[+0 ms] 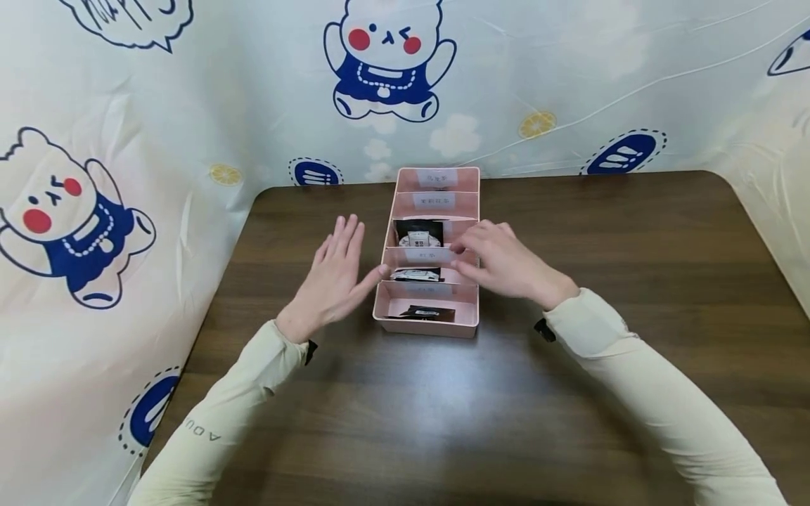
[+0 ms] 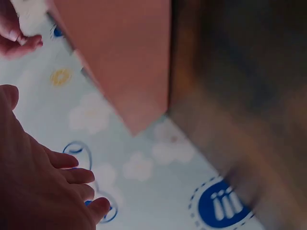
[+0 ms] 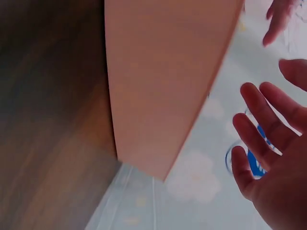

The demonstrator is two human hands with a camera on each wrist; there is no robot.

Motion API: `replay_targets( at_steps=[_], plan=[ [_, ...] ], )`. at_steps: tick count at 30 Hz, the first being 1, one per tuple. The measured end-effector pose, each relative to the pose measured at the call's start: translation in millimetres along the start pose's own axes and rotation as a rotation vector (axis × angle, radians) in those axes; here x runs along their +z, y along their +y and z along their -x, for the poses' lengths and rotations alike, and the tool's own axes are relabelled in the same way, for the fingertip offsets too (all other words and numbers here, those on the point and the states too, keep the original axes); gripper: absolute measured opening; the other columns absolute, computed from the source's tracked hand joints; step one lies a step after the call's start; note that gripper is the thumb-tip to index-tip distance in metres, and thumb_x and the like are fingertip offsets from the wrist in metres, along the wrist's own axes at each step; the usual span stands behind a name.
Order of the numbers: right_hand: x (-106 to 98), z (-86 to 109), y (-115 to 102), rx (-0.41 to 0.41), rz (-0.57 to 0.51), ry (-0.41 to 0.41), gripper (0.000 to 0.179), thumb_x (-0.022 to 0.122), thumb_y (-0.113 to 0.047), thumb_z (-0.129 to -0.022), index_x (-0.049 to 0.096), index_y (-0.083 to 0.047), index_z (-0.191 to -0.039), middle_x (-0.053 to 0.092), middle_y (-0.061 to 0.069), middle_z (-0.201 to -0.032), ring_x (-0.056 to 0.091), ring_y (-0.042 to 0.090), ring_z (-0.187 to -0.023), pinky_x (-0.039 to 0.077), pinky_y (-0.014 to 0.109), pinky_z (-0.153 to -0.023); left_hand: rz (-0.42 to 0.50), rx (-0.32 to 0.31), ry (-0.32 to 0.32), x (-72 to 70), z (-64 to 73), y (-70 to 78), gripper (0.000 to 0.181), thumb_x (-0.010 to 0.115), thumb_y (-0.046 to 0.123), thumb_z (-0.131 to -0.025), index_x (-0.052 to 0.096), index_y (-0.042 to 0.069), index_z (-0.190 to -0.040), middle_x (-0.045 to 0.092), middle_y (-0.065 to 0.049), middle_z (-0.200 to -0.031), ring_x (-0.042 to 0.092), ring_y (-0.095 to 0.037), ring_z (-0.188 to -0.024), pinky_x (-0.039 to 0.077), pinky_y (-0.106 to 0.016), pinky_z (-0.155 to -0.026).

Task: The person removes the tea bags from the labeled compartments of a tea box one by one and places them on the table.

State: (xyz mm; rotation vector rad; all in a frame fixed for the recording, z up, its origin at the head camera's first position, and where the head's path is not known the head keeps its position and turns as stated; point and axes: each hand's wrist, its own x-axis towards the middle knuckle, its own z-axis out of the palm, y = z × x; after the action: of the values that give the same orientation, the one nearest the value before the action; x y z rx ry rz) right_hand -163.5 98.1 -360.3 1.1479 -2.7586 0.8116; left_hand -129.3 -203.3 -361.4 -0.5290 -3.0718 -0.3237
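Note:
A long pink divided box (image 1: 427, 327) stands on the table, its compartments in one row running away from me, several with pale labels. A black packet (image 1: 420, 228) with a white label stands upright in the middle compartment. Nearer, a black-and-white packet (image 1: 416, 275) sits in another, and a dark packet (image 1: 430, 313) lies low in the front one. My left hand (image 1: 332, 277) is beside the box's left side, fingers straight, thumb tip right at the rim. On the right, my right hand (image 1: 509, 263) hovers with loosely bent fingers overlapping the right rim. Neither hand holds anything.
The dark wooden table (image 1: 405, 422) extends on both sides of the box and toward me. Behind it hangs a pale curtain (image 1: 253, 84) with cartoon figures, close to the table's back edge and the box's far end. More curtain hangs along the left.

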Motion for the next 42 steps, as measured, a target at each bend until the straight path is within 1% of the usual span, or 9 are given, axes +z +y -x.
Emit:
replay_targets(
  at_steps=[4,8,12,16,19,22,27,39,42],
  plan=[
    [14,-1.9,-8,-0.001,0.022,-0.084,0.028,0.062,-0.031,-0.094,0.067,-0.01,-0.112,0.069,0.004,-0.11,0.051,0.021,-0.103,0.034,0.042,-0.088,0.0,-0.004,-0.059,16.8,3.9,4.2,0.089,0.029,0.066,-0.096,0.009,0.004,-0.155,0.003,-0.014,-0.164,-0.003,-0.027,-0.151,0.014,-0.053,-0.12],
    [24,-2.9,-11,0.008,0.035,-0.135,0.033,0.062,-0.033,-0.094,0.066,-0.009,-0.116,0.067,0.004,-0.117,0.049,0.022,-0.107,0.033,0.042,-0.09,-0.006,0.001,-0.091,26.6,3.9,8.6,0.09,0.029,0.067,-0.095,0.009,0.003,-0.155,0.003,-0.015,-0.163,-0.002,-0.028,-0.152,0.016,-0.054,-0.119],
    [32,-5.5,-14,0.009,0.04,-0.152,0.035,0.063,-0.032,-0.093,0.065,-0.007,-0.117,0.066,0.005,-0.118,0.049,0.023,-0.11,0.034,0.043,-0.093,-0.024,-0.008,-0.108,31.7,1.6,10.8,0.095,0.035,0.069,-0.092,0.01,0.002,-0.155,0.002,-0.015,-0.163,0.0,-0.029,-0.151,0.018,-0.053,-0.119],
    [38,-8.6,-15,0.005,0.065,-0.164,0.035,0.063,-0.032,-0.093,0.065,-0.007,-0.118,0.066,0.007,-0.118,0.05,0.025,-0.113,0.035,0.044,-0.097,-0.044,-0.027,-0.148,32.7,-0.8,12.8,0.103,0.042,0.071,-0.089,0.006,0.0,-0.154,0.0,-0.017,-0.163,0.0,-0.031,-0.151,0.019,-0.055,-0.118],
    [43,-10.6,-15,0.009,0.079,-0.171,0.035,0.061,-0.032,-0.094,0.065,-0.007,-0.118,0.066,0.007,-0.119,0.05,0.025,-0.115,0.035,0.044,-0.099,-0.044,-0.029,-0.164,32.5,-3.0,13.7,0.102,0.043,0.069,-0.09,0.004,0.0,-0.154,-0.002,-0.017,-0.163,-0.001,-0.032,-0.151,0.02,-0.055,-0.118],
    [47,-11.8,-15,0.016,0.079,-0.177,0.032,0.06,-0.031,-0.095,0.066,-0.008,-0.117,0.066,0.006,-0.118,0.05,0.024,-0.115,0.036,0.044,-0.097,-0.026,-0.017,-0.162,32.6,-5.8,14.5,0.099,0.044,0.065,-0.092,0.004,0.0,-0.154,-0.001,-0.018,-0.163,0.0,-0.032,-0.151,0.02,-0.055,-0.118],
    [51,-11.8,-16,0.007,0.091,-0.173,0.028,0.057,-0.03,-0.097,0.068,-0.01,-0.113,0.068,0.004,-0.111,0.051,0.023,-0.112,0.036,0.044,-0.096,0.006,-0.034,-0.193,34.2,-8.4,15.2,0.097,0.044,0.062,-0.093,0.003,0.0,-0.154,-0.003,-0.017,-0.163,-0.002,-0.031,-0.151,0.018,-0.055,-0.118],
    [53,-8.8,-18,-0.058,0.137,-0.114,0.023,0.058,-0.026,-0.097,0.073,-0.013,-0.108,0.07,0.0,-0.101,0.054,0.021,-0.103,0.036,0.042,-0.097,0.007,-0.061,-0.214,36.6,-10.4,15.0,0.096,0.044,0.062,-0.092,0.002,0.001,-0.155,-0.005,-0.015,-0.163,-0.004,-0.03,-0.151,0.017,-0.054,-0.119],
    [53,-8.6,-18,-0.072,0.144,-0.099,0.02,0.059,-0.025,-0.096,0.074,-0.014,-0.104,0.07,-0.001,-0.098,0.055,0.02,-0.101,0.036,0.041,-0.094,0.005,-0.064,-0.215,36.9,-10.2,15.1,0.096,0.044,0.062,-0.093,0.001,0.002,-0.155,-0.005,-0.015,-0.163,-0.004,-0.031,-0.151,0.017,-0.055,-0.119]
  ],
)
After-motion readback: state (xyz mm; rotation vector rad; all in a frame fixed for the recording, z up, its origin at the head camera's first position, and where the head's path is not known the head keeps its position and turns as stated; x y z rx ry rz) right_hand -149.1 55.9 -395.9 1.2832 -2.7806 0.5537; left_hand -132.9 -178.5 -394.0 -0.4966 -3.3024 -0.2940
